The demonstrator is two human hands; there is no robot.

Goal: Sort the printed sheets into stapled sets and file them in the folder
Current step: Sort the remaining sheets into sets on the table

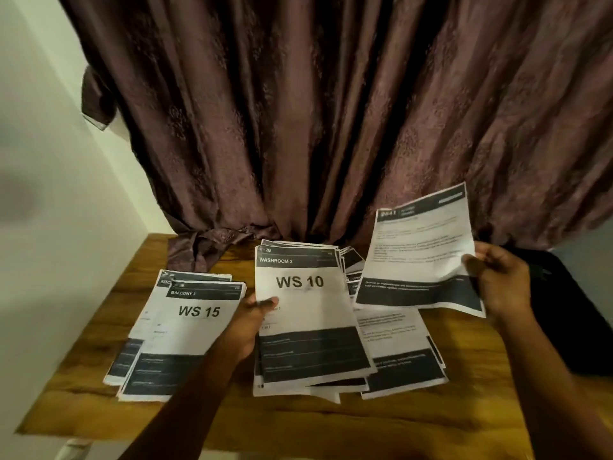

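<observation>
The right hand pinches a single printed sheet by its right edge, raised off the table; white paper, dark header and footer bands, text too blurred to read. The left hand grips the left edge of the "WS 10" stack, thumb on top. Left of the left hand lies the "WS 15" stack. Loose sheets lie below the raised sheet. A brown curtain hangs behind, its hem on the table. A dark object sits beyond the right hand. The raised sheet stands upright, tilted slightly, header uppermost.
</observation>
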